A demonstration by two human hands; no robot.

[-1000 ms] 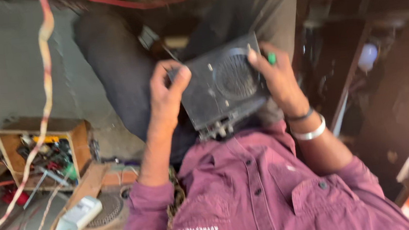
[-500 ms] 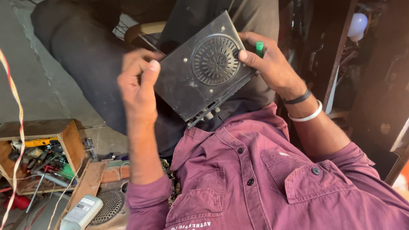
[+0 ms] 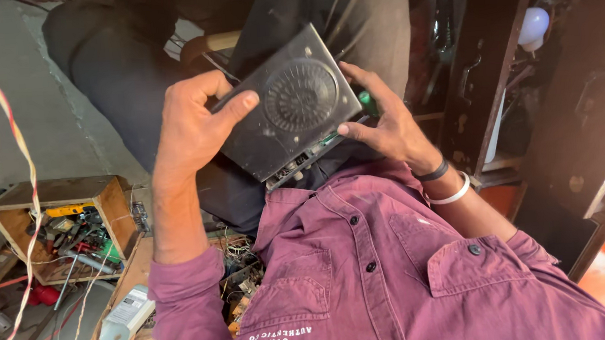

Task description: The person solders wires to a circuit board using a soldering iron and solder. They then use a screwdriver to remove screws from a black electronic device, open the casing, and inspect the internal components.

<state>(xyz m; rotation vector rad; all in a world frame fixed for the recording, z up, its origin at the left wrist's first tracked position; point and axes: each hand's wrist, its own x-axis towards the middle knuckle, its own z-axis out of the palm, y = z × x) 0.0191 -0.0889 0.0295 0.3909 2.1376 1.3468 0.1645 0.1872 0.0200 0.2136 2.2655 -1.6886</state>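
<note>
I hold a black box-shaped radio [image 3: 291, 113] with a round speaker grille over my lap, tilted with one corner up. My left hand [image 3: 194, 124] grips its left edge, thumb lying across the front panel. My right hand [image 3: 385, 124] clasps the right side and lower corner, and a green-handled tool [image 3: 367, 102] is tucked between its fingers. Along the radio's lower edge a gap shows circuit parts inside. My maroon shirt [image 3: 368, 273] fills the lower view.
An open wooden box [image 3: 69, 224] full of tools and wires sits on the floor at left. A striped cord [image 3: 12, 135] hangs down the left side. A white light bulb [image 3: 534, 26] and dark wooden shelving [image 3: 482, 77] stand at right.
The view has drawn closer and shifted. The radio has tilted a little in my hands, and my left thumb has slid further onto its front panel. Both hands keep their hold.
</note>
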